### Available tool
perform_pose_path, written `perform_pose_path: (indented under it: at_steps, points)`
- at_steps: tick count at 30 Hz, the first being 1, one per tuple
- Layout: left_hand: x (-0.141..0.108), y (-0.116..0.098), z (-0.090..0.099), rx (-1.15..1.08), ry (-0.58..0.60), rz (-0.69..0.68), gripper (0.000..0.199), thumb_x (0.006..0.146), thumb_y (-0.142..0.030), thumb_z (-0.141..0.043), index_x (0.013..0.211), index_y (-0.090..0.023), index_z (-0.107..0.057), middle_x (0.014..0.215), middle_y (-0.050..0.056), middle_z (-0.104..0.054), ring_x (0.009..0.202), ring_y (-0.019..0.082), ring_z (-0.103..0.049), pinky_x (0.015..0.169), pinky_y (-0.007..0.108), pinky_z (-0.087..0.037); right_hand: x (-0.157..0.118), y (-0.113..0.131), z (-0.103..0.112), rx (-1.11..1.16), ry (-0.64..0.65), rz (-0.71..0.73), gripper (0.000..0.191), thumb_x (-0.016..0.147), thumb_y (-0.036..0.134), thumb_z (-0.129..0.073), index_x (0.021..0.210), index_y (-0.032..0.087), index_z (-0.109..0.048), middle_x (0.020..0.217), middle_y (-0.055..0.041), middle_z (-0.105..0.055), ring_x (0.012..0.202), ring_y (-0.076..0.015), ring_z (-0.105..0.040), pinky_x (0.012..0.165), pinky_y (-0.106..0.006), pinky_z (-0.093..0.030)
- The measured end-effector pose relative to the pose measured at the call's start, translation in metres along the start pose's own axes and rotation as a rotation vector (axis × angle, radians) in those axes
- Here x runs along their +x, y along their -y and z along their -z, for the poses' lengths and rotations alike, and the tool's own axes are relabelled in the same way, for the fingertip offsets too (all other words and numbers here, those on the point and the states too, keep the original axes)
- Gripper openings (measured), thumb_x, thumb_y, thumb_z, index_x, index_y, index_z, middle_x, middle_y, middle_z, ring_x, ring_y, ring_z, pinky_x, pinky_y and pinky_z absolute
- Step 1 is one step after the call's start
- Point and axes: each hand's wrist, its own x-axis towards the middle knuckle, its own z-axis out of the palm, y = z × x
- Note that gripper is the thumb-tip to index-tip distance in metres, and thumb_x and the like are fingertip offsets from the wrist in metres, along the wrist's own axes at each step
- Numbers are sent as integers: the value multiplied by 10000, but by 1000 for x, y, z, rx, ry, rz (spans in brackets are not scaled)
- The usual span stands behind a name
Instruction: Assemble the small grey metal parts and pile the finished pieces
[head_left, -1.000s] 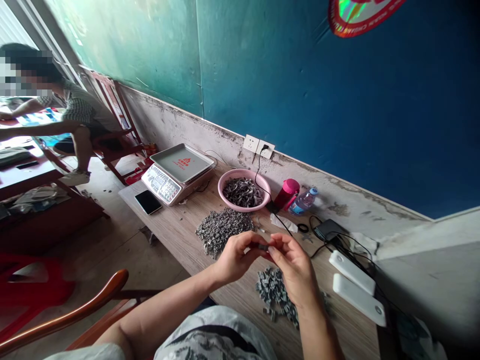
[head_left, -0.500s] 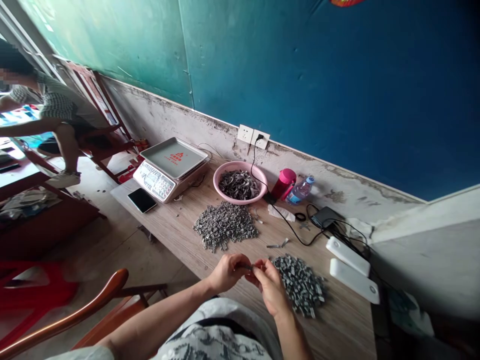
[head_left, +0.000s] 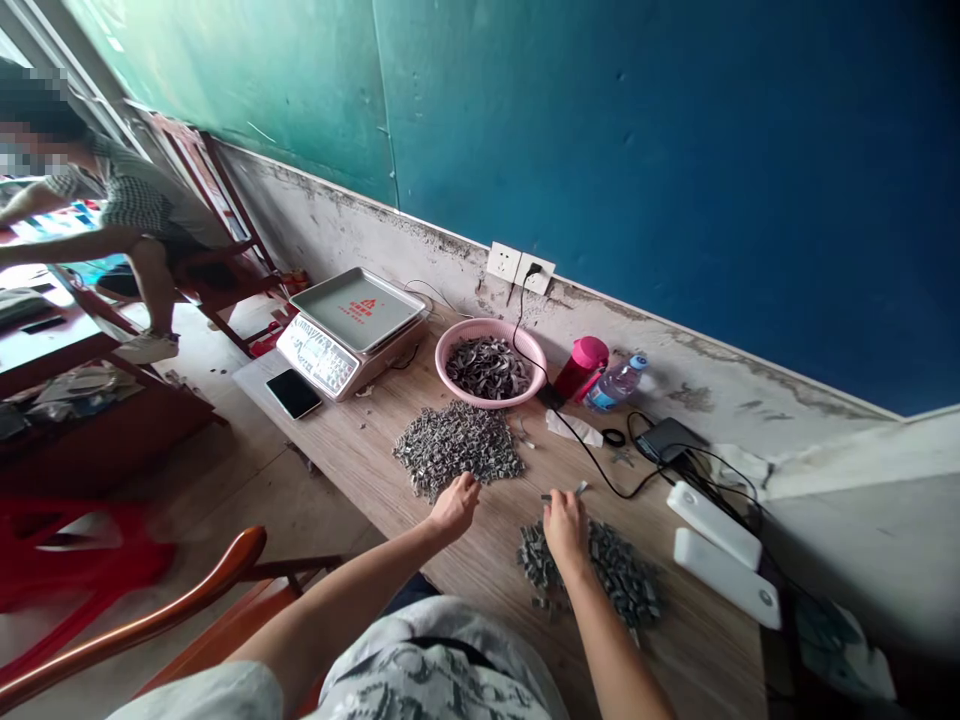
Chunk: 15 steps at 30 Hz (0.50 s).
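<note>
Unclear if the right hand (head_left: 565,527) holds the metal strip (head_left: 564,491).

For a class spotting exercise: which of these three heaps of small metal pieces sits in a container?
The heap in the pink basket. The mid-table heap and the one by the right hand lie loose on the wooden table.

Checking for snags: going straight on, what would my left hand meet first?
The heap of small grey metal pieces, probably, just ahead of your left hand; depth is unclear here.
</note>
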Motion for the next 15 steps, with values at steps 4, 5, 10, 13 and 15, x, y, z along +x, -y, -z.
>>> perform_pose_path:
  at_steps: [4, 5, 10, 13, 15]
  points:
    - [20, -10, -2, 109, 75, -65, 261, 871, -103, -370, 1044, -115, -565, 1121, 132, -505, 1034, 231, -474, 838, 322, -438, 16, 7, -19, 6, -3, -12, 209, 790, -2, -431, 689, 139, -548, 875, -124, -546, 969, -248, -496, 854, -359, -364]
    - [23, -11, -2, 129, 90, -71, 267, 873, -99, -354, 1036, -104, -566, 1122, 140, -504, 1032, 237, -475, 830, 327, -437, 18, 7, -20, 27, 1, -19, 210, 798, -1, -433, 677, 133, -539, 853, -108, -547, 950, -233, -501, 857, -365, -367]
    - [35, -13, -1, 167, 145, -81, 237, 887, -113, -359, 1011, -87, -560, 1117, 137, -509, 1024, 226, -488, 835, 346, -431, 28, 3, -16, 264, 24, -70, 139, 804, 109, -553, 669, 127, -527, 759, -32, -543, 870, -180, -527, 871, -376, -393]
    - [37, -13, 0, 133, 154, -75, 220, 892, -120, -372, 1005, -83, -558, 1108, 139, -517, 1017, 219, -494, 845, 361, -430, 32, 6, -9, 505, 25, -145, 185, 775, 297, -618, 720, 140, -540, 721, -22, -552, 779, -174, -555, 800, -373, -450]
    - [37, -13, 1, 81, 144, -72, 207, 892, -128, -389, 1005, -84, -556, 1109, 142, -517, 1018, 221, -495, 856, 374, -426, 31, 12, -3, 701, 35, -207, 322, 721, 458, -635, 770, 157, -532, 698, -14, -561, 698, -169, -574, 721, -367, -490]
